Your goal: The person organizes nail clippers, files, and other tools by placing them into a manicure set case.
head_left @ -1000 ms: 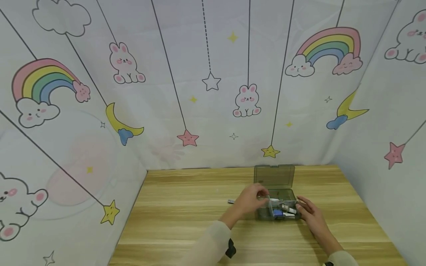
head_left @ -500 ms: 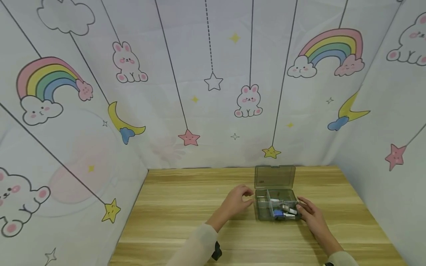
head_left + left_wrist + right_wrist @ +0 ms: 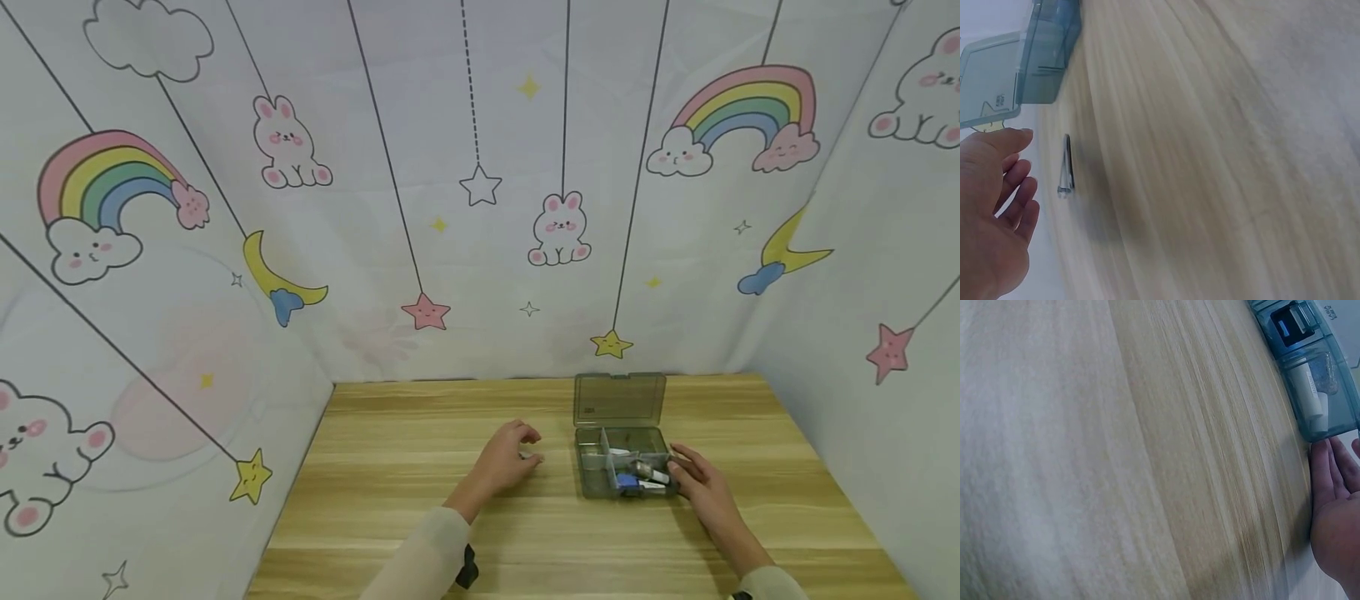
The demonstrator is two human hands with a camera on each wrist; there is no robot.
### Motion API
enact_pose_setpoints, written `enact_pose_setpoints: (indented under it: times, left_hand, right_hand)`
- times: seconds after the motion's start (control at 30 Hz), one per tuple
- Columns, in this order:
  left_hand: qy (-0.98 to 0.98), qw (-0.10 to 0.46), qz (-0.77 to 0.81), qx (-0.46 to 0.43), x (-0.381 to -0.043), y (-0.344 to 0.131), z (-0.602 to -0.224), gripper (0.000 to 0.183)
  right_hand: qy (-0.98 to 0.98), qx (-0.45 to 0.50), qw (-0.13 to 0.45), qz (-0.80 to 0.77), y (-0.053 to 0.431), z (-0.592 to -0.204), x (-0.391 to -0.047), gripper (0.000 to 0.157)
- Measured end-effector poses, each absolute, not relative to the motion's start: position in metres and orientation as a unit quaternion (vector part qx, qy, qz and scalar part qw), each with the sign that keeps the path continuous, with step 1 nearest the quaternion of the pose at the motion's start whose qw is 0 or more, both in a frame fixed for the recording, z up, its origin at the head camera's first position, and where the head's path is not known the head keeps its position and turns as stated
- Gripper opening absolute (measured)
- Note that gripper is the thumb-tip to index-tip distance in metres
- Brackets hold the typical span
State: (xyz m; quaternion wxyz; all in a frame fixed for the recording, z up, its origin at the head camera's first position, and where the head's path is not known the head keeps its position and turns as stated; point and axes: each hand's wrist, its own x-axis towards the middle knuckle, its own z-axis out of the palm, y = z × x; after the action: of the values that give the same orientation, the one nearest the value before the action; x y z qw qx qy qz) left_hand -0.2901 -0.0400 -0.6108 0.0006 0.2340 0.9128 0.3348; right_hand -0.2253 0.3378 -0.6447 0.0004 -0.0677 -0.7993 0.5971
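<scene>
A translucent grey divided box [image 3: 592, 475] stands on the wooden table with its hinged lid [image 3: 618, 400] raised at the back. My right hand [image 3: 705, 496] rests against its right side; in the right wrist view the extended fingers [image 3: 1337, 469] touch the box end. My left hand [image 3: 501, 460] is apart from the box, on its left, with nothing held and fingers loosely bent. A metal nail clipper [image 3: 1067, 165] lies on the table just beyond the left fingertips, mostly hidden by that hand in the head view.
Inside the box's right front compartment lie a blue item [image 3: 627, 482], white pieces [image 3: 652, 487] and a small bottle-like item [image 3: 649, 472]. A white printed cloth [image 3: 480, 275] hangs behind the table and along both sides.
My left hand has moved left, from over the box's left compartments to beside the nail clipper. The right hand and box have stayed in place.
</scene>
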Motion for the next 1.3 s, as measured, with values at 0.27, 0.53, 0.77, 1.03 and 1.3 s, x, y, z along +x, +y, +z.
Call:
enact_pose_setpoints:
  times: [0.27, 0.53, 0.77, 1.03, 1.3]
  left_hand:
    - [0.921, 0.018, 0.325, 0.212, -0.291, -0.047, -0.621, 0.027]
    - [0.922, 0.025, 0.330, 0.199, -0.289, -0.049, -0.629, 0.019]
    - [0.920, 0.020, 0.336, 0.201, -0.290, -0.048, -0.631, 0.014]
    - [0.915, 0.037, 0.348, 0.199, -0.291, -0.050, -0.633, 0.011]
    - [0.908, 0.054, 0.363, 0.203, -0.291, -0.049, -0.634, 0.011]
  right_hand:
    - [-0.801, -0.060, 0.017, 0.596, 0.337, -0.647, -0.225, 0.060]
    - [-0.797, -0.062, 0.011, 0.601, 0.337, -0.647, -0.225, 0.061]
    - [-0.798, -0.062, 0.014, 0.599, 0.338, -0.647, -0.226, 0.061]
    - [-0.798, -0.059, 0.020, 0.600, 0.336, -0.646, -0.225, 0.059]
    - [-0.802, -0.058, 0.010, 0.594, 0.337, -0.644, -0.224, 0.060]
